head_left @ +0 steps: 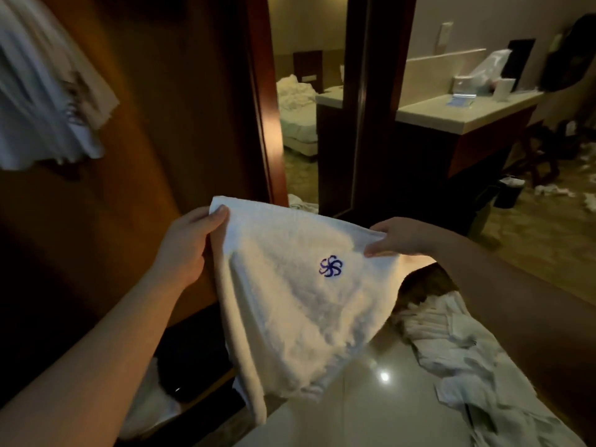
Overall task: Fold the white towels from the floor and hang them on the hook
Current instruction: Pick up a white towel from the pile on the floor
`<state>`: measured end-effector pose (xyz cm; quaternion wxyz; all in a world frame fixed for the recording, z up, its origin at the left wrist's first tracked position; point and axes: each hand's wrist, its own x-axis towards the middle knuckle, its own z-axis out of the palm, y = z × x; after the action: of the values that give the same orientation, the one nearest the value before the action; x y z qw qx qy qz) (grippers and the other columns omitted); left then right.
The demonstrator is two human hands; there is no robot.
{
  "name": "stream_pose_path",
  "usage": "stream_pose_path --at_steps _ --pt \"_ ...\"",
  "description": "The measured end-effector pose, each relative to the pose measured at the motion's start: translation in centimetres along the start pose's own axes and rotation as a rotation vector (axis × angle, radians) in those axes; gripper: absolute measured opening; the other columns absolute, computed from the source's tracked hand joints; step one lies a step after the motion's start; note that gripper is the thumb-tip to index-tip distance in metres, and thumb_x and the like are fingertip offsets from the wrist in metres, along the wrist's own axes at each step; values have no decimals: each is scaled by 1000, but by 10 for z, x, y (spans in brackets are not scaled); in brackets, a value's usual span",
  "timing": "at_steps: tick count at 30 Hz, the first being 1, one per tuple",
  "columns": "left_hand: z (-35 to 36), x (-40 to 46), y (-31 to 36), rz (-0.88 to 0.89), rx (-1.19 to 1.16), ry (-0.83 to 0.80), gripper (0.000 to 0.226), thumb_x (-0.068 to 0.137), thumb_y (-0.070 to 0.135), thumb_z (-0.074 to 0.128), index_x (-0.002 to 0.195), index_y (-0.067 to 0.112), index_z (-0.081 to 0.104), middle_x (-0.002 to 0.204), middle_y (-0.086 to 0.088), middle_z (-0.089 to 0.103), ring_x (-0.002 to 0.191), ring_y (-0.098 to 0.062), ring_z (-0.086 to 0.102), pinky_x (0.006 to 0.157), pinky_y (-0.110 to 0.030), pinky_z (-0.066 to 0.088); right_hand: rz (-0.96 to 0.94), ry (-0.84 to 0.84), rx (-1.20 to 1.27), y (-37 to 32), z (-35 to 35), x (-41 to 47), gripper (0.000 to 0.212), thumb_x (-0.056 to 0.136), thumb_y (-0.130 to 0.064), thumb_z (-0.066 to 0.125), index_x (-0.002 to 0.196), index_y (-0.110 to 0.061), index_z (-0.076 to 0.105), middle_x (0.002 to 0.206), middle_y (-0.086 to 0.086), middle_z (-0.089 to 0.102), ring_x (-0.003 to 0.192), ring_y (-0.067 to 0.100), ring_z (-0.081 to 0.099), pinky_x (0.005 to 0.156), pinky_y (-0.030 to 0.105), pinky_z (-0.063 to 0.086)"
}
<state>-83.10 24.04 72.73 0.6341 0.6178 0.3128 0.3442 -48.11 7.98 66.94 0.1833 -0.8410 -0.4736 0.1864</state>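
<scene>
Gleaming under a light: glossy tiled floor [371,411], bearing crumpled white towels [451,343] lying heaped directly on it at right.

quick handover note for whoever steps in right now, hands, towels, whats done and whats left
Left hand: pinches the top left corner of the white towel, thumb on top.
Right hand: pinches the top right corner of the same towel.
The towel hangs between both hands in the air, blue logo facing the camera, not yet neatly folded.
Hanging towel: white cloth already up against the wooden panel at upper left, blurred; the hook itself cannot be seen.
Floor linen: crumpled white pieces lie on the floor at lower right.
Left to do: fold the held towel, hang it, then take up the floor pieces.
</scene>
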Motion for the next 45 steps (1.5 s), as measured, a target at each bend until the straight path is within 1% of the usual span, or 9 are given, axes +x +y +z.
stream_pose_path --at_steps 4,9,18,24,27,33,36,41,45 --pt "-84 -42 10 32 -65 55 33 79 34 68 106 16 69 100 2 76 99 -19 70 81 -32 53 11 -30 -81 -44 60 -21 41 57 -79 63 77 -43 67 70 -15 68 61 2 61 56 23 42" --pt "-183 -77 24 42 -67 111 27 96 31 60 112 13 74 110 -9 76 101 -23 73 82 -34 58 2 51 -150 -99 127 -50 37 100 -47 55 121 -18 65 118 1 65 95 18 58 70 30 38" --pt "-284 -118 28 -3 -224 322 23 90 35 70 95 15 80 100 -9 78 89 -25 76 61 -33 60 -121 81 93 -228 162 -97 20 101 -50 44 111 -39 57 108 -6 68 87 3 61 71 21 45" --pt "-290 -159 13 105 -260 386 33 90 29 67 110 4 74 108 -14 76 102 -29 73 85 -39 57 -286 -141 518 -323 177 -142 63 91 -48 56 149 -50 31 73 2 70 58 10 64 51 22 43" --pt "-277 -186 8 103 -172 396 32 92 34 67 110 11 76 105 -9 77 99 -25 74 86 -40 58 -397 -249 772 -365 192 -167 51 93 -30 58 139 -50 50 74 1 70 58 14 60 46 22 39" --pt "-250 -228 -1 68 -25 414 32 92 45 63 111 22 76 105 -1 76 102 -24 71 92 -51 57 -484 -230 800 -419 205 -203 15 83 -38 59 89 -42 72 93 -22 65 83 8 60 64 22 49" --pt "-242 -239 -1 110 -28 374 25 94 40 62 105 24 78 99 0 77 95 -21 73 87 -49 58 -583 -300 750 -421 203 -215 20 78 -44 68 97 -49 66 94 -25 64 79 0 59 72 24 50" --pt "-237 -250 -2 177 -63 282 21 97 31 61 106 23 78 99 -3 78 92 -19 75 71 -25 56 -628 -98 577 -423 204 -226 22 90 -34 72 98 -51 61 98 -31 64 88 -7 62 68 7 45" --pt "-232 -252 -2 203 -122 241 22 93 32 61 102 23 79 98 -8 78 90 -22 75 71 -24 55 -603 30 637 -431 208 -232 9 91 -33 70 92 -41 67 91 -26 69 82 -5 66 67 5 46"
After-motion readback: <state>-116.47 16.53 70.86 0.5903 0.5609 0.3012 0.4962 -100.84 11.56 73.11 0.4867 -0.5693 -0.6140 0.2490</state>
